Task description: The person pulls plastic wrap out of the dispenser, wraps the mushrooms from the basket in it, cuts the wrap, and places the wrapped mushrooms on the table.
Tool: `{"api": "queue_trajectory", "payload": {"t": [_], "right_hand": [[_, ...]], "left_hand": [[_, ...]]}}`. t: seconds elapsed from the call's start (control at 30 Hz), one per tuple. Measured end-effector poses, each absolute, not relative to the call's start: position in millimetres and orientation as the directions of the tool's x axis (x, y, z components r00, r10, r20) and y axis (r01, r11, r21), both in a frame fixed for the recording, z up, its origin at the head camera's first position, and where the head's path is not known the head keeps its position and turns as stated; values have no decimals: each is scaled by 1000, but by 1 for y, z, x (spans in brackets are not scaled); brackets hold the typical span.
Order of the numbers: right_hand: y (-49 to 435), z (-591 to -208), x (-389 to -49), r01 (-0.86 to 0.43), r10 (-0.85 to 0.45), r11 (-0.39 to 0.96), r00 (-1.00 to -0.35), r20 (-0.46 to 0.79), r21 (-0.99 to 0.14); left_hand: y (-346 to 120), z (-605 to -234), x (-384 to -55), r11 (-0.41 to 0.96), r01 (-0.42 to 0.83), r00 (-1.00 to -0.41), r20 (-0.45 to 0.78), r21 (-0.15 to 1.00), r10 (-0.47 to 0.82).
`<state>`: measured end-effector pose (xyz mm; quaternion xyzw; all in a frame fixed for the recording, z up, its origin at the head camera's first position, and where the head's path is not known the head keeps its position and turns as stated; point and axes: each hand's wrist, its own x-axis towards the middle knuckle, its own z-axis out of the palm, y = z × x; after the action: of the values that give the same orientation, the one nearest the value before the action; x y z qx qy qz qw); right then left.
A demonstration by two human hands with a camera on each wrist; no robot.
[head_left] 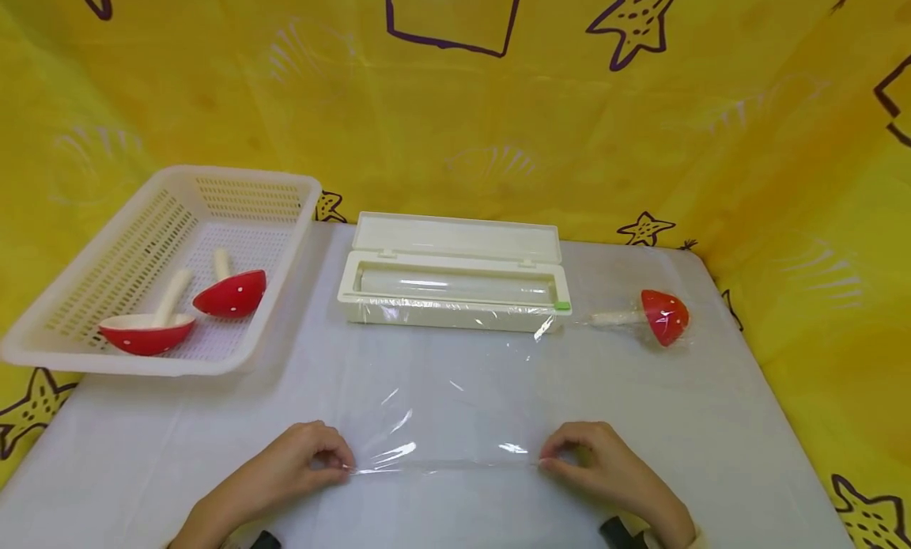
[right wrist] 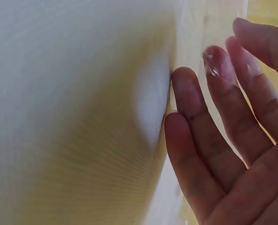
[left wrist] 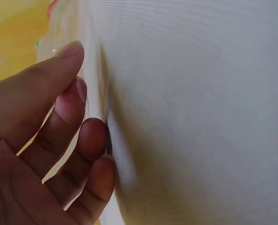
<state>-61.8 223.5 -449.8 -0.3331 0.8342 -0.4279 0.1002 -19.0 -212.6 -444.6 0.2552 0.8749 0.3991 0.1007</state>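
A sheet of clear cling film [head_left: 448,422] stretches over the white tabletop from a cream dispenser box [head_left: 455,316] with its lid raised. My left hand [head_left: 295,466] pinches the near left corner of the film between thumb and fingertips. At the near right corner, my right hand [head_left: 605,466] pinches the film the same way. In the right wrist view, film clings over the fingertips [right wrist: 218,63]. The left wrist view shows thumb and index finger together, the other fingers [left wrist: 94,136] curled close to the table. Inside the box lies the film roll [head_left: 455,286].
A white plastic basket [head_left: 281,296] at the left holds two red mushroom-shaped pieces with white dots [head_left: 231,294] and pale stems. Another red mushroom [head_left: 664,317], wrapped in film, lies at the right. Yellow patterned cloth [head_left: 441,138] rises behind the table and at its sides.
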Motion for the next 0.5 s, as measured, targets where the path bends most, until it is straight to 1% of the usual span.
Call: {"api": "queue_trajectory", "payload": {"t": [0.07,0.13,0.33,0.47,0.5], "right_hand": [[224,-449,-62,-452,-638,424,-764,94,-785],[225,-448,-62,-446,-642,421,-761,87,-790],[226,-449,-65,-502,-674,364,-723,150,-784],[225,-450,-66,-520,-680,356,-714,167,-776],[225,-450,-65,-523,-679,357,-714,169,-774]], "left_hand": [[-213,-446,-18,556,344,-855,7,757,519],[-214,-448,-18,546,364,-850,29,755,526],[-221,-446,-15,525,429,-833,98,735,544],[-227,-436,-16,545,452,-843,138,706,520],[-229,-432,-17,558,440,-852,131,703,506]]}}
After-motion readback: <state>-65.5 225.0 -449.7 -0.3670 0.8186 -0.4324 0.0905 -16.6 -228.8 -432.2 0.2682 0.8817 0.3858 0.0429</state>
